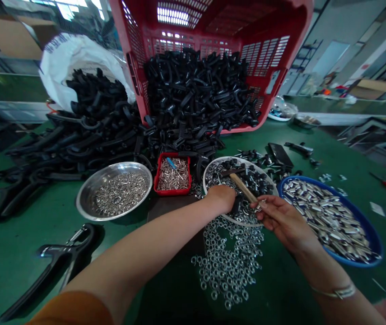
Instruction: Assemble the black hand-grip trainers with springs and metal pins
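My left hand (221, 198) reaches into a round white tray (206, 183) of black-headed knobs and small metal parts. It is curled closed, and its fingertips are hidden among the parts. A hammer (244, 186) with a wooden handle lies across the tray. By the end of that handle, my right hand (282, 221) is closed in a pinch. Something small and shiny shows at its fingertips, too small to name. Many loose metal nuts (226, 266) are spread on the green table below the tray.
A metal bowl (81, 198) and red box (159, 192) hold small pins. At right, a blue tray (377, 253) contains metal sleeves. Black handles (71, 140) pile up before a red crate (274, 85). An assembled hand gripper (60, 255) lies front left.
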`<state>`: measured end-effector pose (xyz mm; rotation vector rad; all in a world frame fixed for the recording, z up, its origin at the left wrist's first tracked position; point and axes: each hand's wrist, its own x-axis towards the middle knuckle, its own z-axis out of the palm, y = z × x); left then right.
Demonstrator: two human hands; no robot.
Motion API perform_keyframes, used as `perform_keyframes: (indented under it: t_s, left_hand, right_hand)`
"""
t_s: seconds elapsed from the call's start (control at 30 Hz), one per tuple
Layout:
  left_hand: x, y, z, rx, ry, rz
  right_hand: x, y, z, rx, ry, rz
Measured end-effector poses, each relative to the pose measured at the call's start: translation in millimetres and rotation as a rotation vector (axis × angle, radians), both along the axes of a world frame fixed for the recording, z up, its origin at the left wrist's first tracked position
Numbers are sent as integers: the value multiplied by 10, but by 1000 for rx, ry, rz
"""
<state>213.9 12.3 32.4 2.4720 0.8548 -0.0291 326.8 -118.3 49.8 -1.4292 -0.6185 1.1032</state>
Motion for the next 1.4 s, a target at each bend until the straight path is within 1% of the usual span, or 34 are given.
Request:
perform_keyframes:
  t_s: [0.13,0.27,0.3,0.33,0.43,0.47,0.57,0.63,0.7,0.77,1.0,1.07,1.23,1.3,1.4]
  left_hand:
    - [-89,116,-34,-111,-124,101]
    - [-226,145,-17,-307,-245,159]
    - [-276,120,-8,-412,-284,174]
    - [-337,84,0,-557,-336,203]
    - [-561,-61,9,-1098,-538,345]
    - [-641,-108,6,-1241,-603,395]
    - [-861,-213,-19,-1475,-753,492]
    - [-973,-249,-45,-1565,-828,544]
    - [-1058,-270,-78,-1586,-874,575]
    - [-1120,-287,-111,-1545,-898,577]
    - [-1265,-321,-142,-1263,-893,542]
    - [-1297,-319,-147,-1216,-892,526]
    - [-1341,-313,-212,-1167,-958,473]
    - [-1340,-320,-238,-1162,-1001,474]
    - [-1329,-347,-250,-1236,-1071,498]
  right_hand:
    - [-28,-10,13,11,-6,-6]
    - [-112,57,-32,67,-11,-20]
    - [-147,85,-37,86,-8,-25]
    - [-189,116,-38,107,-3,-31]
    - [-344,213,-24,171,7,-37]
    - [-402,242,-20,189,6,-33]
    - [-575,311,-24,192,-12,15]
    - [-680,337,-37,177,-17,59]
    - [-772,353,-49,180,-3,85]
    - [-852,366,-57,195,12,99]
    - [-1042,422,-63,215,65,120]
    - [-1071,431,-62,209,81,133]
    - [-1103,448,-87,160,106,151]
    - [-1106,453,-112,144,131,147]
    - [-1089,462,-152,114,186,147]
